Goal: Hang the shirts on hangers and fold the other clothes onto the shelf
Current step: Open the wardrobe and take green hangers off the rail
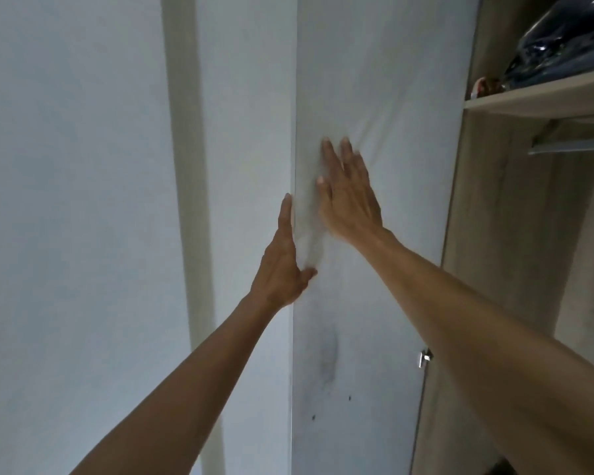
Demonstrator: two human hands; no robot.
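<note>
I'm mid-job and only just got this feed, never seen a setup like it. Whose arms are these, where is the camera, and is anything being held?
There is no machine here: these are a person's two bare arms, filmed by one wide-angle camera worn on their head, so you see what they see. Both hands are on a white wardrobe door that stands open. The left hand is at the door's edge, thumb on its face; the right hand lies flat against its face, fingers straight and blurred. Neither holds any clothing. To the right, inside the wardrobe, a wooden shelf carries dark folded clothes under shiny plastic, and a metal hanging rail runs below it.
</note>
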